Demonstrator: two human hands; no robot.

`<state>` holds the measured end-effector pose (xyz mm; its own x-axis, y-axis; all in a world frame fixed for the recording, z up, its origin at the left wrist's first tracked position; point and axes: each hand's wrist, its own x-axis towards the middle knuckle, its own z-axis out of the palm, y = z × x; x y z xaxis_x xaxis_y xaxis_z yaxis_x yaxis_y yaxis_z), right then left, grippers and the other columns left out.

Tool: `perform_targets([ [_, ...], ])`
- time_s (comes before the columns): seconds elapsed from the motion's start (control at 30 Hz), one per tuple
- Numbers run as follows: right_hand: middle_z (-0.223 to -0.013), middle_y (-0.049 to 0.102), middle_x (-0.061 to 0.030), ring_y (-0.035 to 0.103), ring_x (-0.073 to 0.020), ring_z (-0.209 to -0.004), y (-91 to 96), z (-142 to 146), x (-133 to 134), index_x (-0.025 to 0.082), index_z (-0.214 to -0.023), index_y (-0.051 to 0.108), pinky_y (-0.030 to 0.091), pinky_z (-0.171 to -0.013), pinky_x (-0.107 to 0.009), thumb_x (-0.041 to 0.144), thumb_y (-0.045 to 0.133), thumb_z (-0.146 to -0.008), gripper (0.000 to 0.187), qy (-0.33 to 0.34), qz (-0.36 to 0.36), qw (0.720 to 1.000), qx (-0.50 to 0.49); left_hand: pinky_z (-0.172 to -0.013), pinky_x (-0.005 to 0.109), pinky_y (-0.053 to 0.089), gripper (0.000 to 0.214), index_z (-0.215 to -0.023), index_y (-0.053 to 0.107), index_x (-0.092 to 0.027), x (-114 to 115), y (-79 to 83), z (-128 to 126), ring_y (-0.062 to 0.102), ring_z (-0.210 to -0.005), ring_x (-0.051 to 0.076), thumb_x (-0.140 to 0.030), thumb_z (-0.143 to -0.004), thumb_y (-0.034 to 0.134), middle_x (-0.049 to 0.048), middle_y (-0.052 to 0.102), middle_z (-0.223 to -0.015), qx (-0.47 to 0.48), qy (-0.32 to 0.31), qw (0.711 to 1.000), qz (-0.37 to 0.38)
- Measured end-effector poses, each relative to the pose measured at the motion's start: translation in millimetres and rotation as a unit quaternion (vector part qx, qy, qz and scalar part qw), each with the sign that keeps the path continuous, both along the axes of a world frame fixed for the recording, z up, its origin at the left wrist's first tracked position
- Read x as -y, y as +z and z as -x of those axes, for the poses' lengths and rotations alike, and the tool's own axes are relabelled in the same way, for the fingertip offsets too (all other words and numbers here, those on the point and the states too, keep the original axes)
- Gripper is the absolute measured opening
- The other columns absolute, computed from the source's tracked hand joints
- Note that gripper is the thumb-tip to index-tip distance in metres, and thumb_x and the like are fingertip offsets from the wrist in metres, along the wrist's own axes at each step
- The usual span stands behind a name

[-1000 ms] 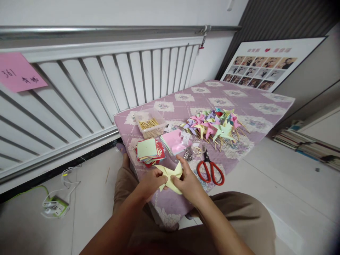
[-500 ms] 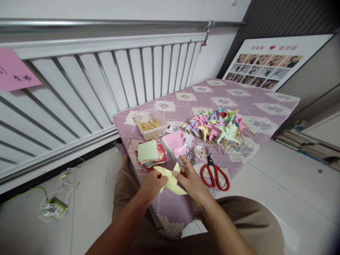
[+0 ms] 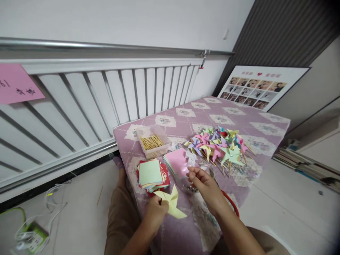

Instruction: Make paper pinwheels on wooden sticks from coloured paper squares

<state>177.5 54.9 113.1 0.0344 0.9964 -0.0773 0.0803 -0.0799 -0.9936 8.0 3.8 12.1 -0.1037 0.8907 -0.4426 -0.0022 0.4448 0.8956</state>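
Note:
My left hand (image 3: 156,211) pinches a pale yellow paper pinwheel (image 3: 173,202) by one side, its points folded inward. Above the small shiny metal fasteners (image 3: 191,188), my right hand (image 3: 203,182) is raised with thumb and fingers drawn together; whatever is between the fingertips is too small to make out. A pink paper stack (image 3: 175,159) lies just beyond that hand. Left of it is a pile of square coloured papers (image 3: 150,173), light green on top. Red-handled scissors (image 3: 231,202) are mostly hidden behind my right forearm.
Finished pinwheels on sticks (image 3: 216,147) are heaped on the right of the purple patterned tablecloth (image 3: 202,122). A clear plastic box (image 3: 154,141) holds thin wooden sticks. Behind the table is a white radiator (image 3: 151,88). A green power strip (image 3: 34,239) lies on the floor.
My right hand has left the yellow paper and moved right, over the fasteners. My left hand alone now holds the pinwheel. The view has tilted upward.

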Motion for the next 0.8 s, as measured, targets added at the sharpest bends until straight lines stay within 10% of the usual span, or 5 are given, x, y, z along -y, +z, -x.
perform_targets([
  [0.47,-0.065,0.060,0.0005,0.053,-0.0152,-0.060,45.9,63,-146,0.018,-0.073,0.063,0.040,-0.059,-0.026,0.031,0.055,-0.073,0.015,0.102,-0.164,0.950,0.244,-0.060,0.026,0.045,0.020,-0.077,0.069,-0.011,-1,-13.9,-5,0.061,-0.066,0.019,-0.019,-0.066,0.055,0.0061,0.071,-0.072,0.036,-0.008,0.998,-0.049],
  [0.8,-0.070,0.063,-0.0007,0.055,-0.0155,-0.064,49.2,67,-167,0.019,-0.078,0.063,0.041,-0.061,-0.026,0.032,0.052,-0.077,0.018,0.082,-0.179,0.942,0.271,-0.062,0.026,0.047,0.020,-0.076,0.069,-0.011,-1,-1.2,-1,0.063,-0.068,0.021,-0.020,-0.065,0.055,0.0070,0.072,-0.072,0.008,-0.014,1.000,-0.013],
])
